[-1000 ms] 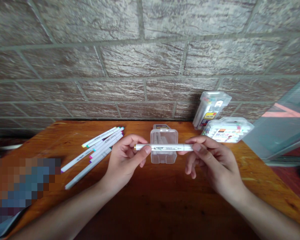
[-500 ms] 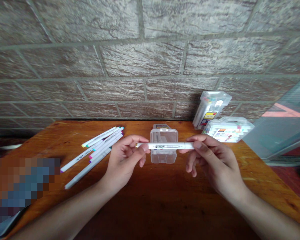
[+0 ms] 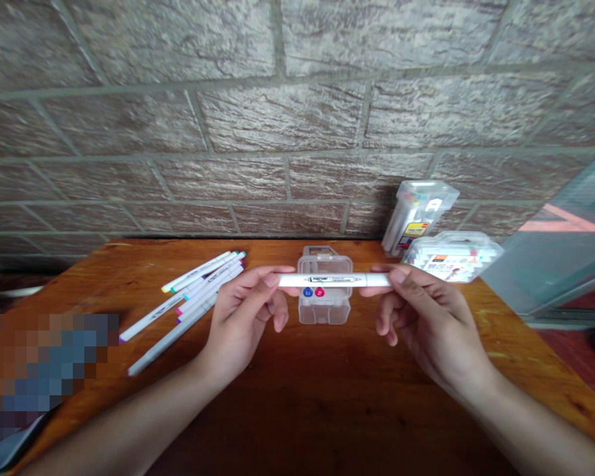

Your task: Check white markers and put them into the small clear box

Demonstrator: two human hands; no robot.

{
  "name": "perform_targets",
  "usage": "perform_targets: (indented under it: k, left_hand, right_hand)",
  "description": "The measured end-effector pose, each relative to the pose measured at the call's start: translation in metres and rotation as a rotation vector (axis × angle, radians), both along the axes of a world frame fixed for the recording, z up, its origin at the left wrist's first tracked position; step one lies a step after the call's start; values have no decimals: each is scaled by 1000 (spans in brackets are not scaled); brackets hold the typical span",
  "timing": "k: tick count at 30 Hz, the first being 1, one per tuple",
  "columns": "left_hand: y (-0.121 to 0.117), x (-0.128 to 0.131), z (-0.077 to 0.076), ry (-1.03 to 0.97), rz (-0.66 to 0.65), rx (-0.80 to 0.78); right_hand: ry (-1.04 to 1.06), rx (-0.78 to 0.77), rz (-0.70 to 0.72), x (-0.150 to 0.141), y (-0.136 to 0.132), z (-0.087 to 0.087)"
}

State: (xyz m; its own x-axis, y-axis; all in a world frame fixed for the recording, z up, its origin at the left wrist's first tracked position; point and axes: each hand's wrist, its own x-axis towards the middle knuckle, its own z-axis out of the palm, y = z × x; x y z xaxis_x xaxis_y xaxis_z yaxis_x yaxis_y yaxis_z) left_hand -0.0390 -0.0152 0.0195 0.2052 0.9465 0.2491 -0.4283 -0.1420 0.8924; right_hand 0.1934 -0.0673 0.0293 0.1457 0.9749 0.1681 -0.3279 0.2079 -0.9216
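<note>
A white marker [image 3: 334, 280] with printed black lettering lies level between my two hands. My left hand [image 3: 245, 307] pinches its left end between thumb and fingers, and my right hand [image 3: 429, 314] pinches the right end. Just behind and below the marker stands a clear plastic case [image 3: 324, 313] with its lid tipped open. Inside it a blue marker end [image 3: 308, 292] and a red marker end [image 3: 320, 292] show; the marker in my hands hides part of the case. Several white markers [image 3: 193, 297] with coloured ends lie in a loose pile left of my left hand.
At the back right, a tall clear case of markers [image 3: 416, 218] leans near the stone-patterned wall [image 3: 287, 119]. Beside it is a wider clear case [image 3: 456, 258] with a printed label. All stand on the wooden table [image 3: 297, 396]. A pixelated patch [image 3: 39, 383] covers the left edge.
Both hands have raised the marker slightly, and the blue and red ends in the case have come into view below it. The pile and other cases have stayed put.
</note>
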Motion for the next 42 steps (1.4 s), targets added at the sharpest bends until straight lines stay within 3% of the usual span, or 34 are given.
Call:
perform_targets:
  k: [42]
  left_hand:
    - [-1, -3, 1, -53, -28, -36]
  right_hand:
    - [28, -75, 10, 0, 0, 4]
